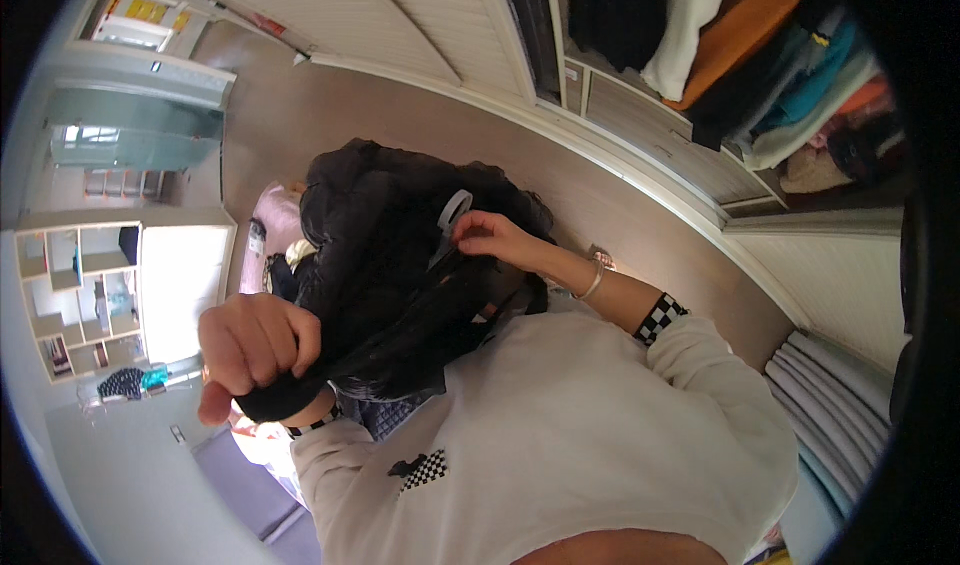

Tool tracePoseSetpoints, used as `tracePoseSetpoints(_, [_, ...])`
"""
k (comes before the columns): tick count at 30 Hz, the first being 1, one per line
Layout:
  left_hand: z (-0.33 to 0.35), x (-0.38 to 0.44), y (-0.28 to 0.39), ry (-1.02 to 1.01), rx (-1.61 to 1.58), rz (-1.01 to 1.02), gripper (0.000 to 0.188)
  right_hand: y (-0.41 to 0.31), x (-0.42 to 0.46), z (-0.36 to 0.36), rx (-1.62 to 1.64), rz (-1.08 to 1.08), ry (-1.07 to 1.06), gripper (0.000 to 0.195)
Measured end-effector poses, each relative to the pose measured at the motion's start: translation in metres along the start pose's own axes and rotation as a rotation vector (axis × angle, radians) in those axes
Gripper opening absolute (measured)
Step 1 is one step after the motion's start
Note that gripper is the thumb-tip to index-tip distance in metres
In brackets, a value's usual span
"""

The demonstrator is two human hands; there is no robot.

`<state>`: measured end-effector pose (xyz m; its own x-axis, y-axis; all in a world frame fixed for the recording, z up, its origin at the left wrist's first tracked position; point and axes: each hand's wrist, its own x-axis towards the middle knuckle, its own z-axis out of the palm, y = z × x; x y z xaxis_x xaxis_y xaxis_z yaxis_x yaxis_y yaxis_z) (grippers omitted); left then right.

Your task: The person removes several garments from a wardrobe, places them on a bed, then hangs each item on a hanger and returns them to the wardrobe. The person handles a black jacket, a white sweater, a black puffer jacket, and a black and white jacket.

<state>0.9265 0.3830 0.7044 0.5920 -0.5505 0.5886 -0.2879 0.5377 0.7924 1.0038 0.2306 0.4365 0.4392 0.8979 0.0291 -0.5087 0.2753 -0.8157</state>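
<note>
A black padded jacket (375, 235) is bunched up in front of my white top. My left hand (259, 347) is curled at the left, its thumb sticking out, with black cloth of the jacket across its wrist. Whether the fingers grip any cloth is hidden. On the right side of the jacket, my right hand (487, 235) has its thumb and fingers at a pale strip with a rounded, ring-like end (455, 208). The fingertips appear closed on this strip, and the dark cloth lies just beneath them.
An open wardrobe with hanging clothes (720, 54) and a wooden drawer (645, 114) stands at the upper right. Folded grey padding (832, 392) is stacked at the lower right. A pink item (274, 220) lies beyond the jacket, and a shelf unit (82, 295) stands at the left.
</note>
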Motion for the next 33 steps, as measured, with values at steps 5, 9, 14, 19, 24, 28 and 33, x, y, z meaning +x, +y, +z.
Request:
tracePoseSetpoints(5, [0.016,0.016,0.006,-0.03,0.029,-0.006,0.043,0.064,0.017,-0.004,-0.273,0.239,0.002,0.057])
tracePoseSetpoints(9, [0.02,0.008,0.017,-0.048,0.034,0.025,0.042,0.039,0.023,0.014,-0.35,0.378,-0.388,0.05])
tracePoseSetpoints(14, [0.036,-0.011,0.052,0.018,0.087,0.147,0.039,0.03,-0.019,-0.031,-0.629,0.439,-0.505,0.032])
tracePoseSetpoints(19, [0.033,-0.035,0.059,-0.01,0.144,0.097,0.039,-0.025,-0.091,-0.116,-1.019,0.049,-0.102,0.02])
tracePoseSetpoints(24, [0.001,-0.003,0.029,-0.116,0.071,0.041,0.039,-0.042,-0.117,-0.094,-1.218,0.138,-0.068,0.028])
tracePoseSetpoints(28, [-0.001,0.013,0.013,-0.098,0.078,0.05,0.041,-0.009,-0.117,-0.1,-0.869,0.454,0.181,0.036])
tracePoseSetpoints(33, [-0.004,0.018,-0.001,-0.078,0.126,0.03,0.044,-0.044,-0.103,-0.109,-0.13,0.447,0.517,0.03])
